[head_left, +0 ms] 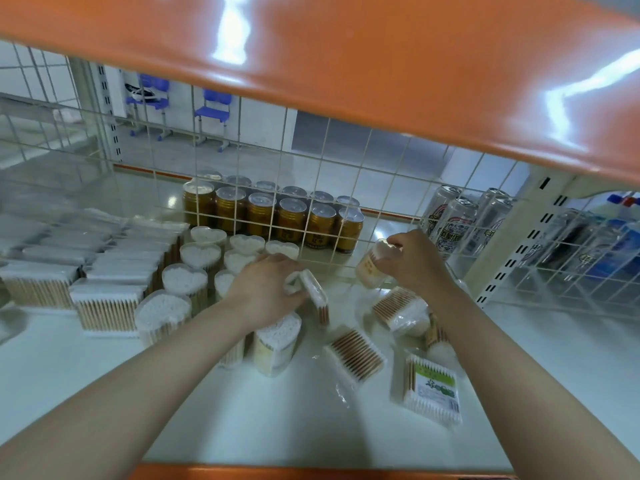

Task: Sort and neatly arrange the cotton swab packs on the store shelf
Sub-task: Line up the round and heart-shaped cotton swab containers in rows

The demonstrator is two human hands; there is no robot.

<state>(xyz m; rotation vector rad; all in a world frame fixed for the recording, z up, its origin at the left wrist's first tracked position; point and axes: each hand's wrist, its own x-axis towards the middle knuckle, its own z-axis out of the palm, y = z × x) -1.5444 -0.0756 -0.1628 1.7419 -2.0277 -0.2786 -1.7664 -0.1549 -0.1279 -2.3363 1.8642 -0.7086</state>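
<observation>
Left hand: fingers curled round a flat swab pack.
Right hand: grips a tilted swab tub.
Risk: either forearm may topple the upright heart tubs or sweep the loose packs.

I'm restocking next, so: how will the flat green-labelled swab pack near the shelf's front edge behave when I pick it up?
The green-labelled pack is probably light, being thin swabs in film. Its glossy wrap may feel slippery. It lies flat on the shelf, so it likely won't roll, though it could flex slightly.
</observation>
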